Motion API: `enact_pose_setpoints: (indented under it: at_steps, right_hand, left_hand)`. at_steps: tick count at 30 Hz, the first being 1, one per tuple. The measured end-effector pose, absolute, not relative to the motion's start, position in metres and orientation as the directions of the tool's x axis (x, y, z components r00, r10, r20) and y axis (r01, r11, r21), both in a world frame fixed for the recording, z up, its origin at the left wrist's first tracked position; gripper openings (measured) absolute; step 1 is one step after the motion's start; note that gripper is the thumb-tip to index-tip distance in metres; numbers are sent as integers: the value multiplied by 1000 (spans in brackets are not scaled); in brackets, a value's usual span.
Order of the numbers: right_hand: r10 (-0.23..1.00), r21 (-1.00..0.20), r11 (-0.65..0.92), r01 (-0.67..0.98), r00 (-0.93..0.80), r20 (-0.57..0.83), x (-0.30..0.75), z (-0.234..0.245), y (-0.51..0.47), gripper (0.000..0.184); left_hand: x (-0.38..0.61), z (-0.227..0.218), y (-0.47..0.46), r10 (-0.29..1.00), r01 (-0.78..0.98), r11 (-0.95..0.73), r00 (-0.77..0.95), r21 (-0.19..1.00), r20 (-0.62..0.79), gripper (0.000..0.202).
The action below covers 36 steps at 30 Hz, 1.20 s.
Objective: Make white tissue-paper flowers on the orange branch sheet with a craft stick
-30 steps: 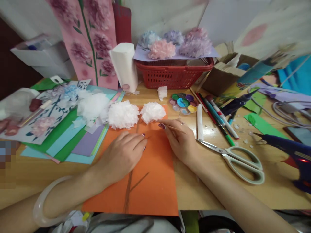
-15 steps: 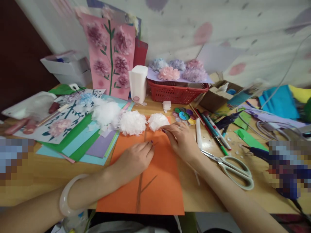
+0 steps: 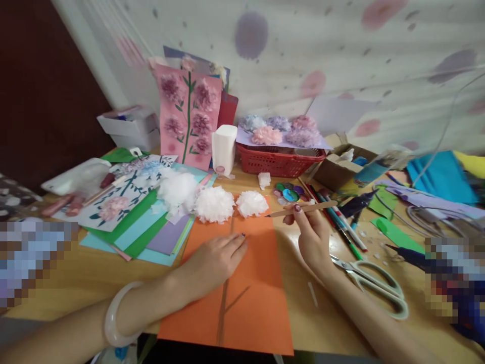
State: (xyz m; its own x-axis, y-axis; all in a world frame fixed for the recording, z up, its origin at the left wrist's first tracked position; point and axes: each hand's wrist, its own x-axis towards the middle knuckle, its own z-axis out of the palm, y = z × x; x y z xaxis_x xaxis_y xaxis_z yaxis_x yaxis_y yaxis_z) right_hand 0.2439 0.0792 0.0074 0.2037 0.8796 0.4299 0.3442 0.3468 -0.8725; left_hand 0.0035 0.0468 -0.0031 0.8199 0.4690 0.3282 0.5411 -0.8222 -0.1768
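An orange paper sheet [image 3: 250,298] with a painted brown stem lies at the table's front edge. My left hand [image 3: 217,258] rests flat on it, fingers stretched out. My right hand [image 3: 312,235] is lifted just right of the sheet, fingers pinched on a thin wooden paintbrush [image 3: 303,208] whose tip points left. Two white tissue flowers [image 3: 214,203] [image 3: 252,203] sit at the sheet's top edge, a little beyond the brush tip.
A paint palette [image 3: 290,192], pens [image 3: 335,217] and scissors [image 3: 371,285] lie to the right. Stacked coloured papers [image 3: 151,232] sit left. A red basket [image 3: 278,159] with tissue flowers, a tissue pack [image 3: 223,149] and a pink flower card [image 3: 187,116] stand behind.
My right hand has lifted off the orange sheet and moved right, raising the brush. The left hand stayed flat on the sheet. The view tilted upward.
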Motion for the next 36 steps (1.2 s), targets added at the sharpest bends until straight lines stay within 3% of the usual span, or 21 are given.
enact_pose_setpoints:
  at_steps: [4,7,9,11,13,16,23,30,36]
  right_hand:
    - [898,-924,318,210,245,365,244,-8,81,29]
    - [922,-940,268,211,228,314,244,-14,77,31]
    - [932,-947,250,203,215,292,244,-14,76,31]
    - [941,-954,229,196,207,268,243,-13,75,31]
    - [944,-958,213,193,213,253,243,-12,74,32]
    - [934,-956,203,209,252,254,243,-12,74,36]
    - [927,-960,208,189,275,255,237,-4,71,38]
    - [919,-956,237,175,278,278,235,-5,70,36]
    - [924,-957,238,168,264,277,235,-6,71,34]
  left_hand:
    - [-12,21,61,396,439,-898,836,-28,381,34]
    - [-36,49,89,466,555,-832,697,2,545,26]
    - [-57,66,113,628,727,-663,409,179,662,18]
    - [-80,76,136,731,775,-421,-18,472,682,17]
    - [-104,78,154,719,770,-345,-152,537,679,27]
    - [-135,68,167,771,784,-319,-113,533,627,23]
    - [-158,43,170,944,788,-281,123,548,306,22]
    - [-158,40,172,968,742,-217,79,634,238,20]
    - [-163,35,173,978,668,-150,-7,729,207,32]
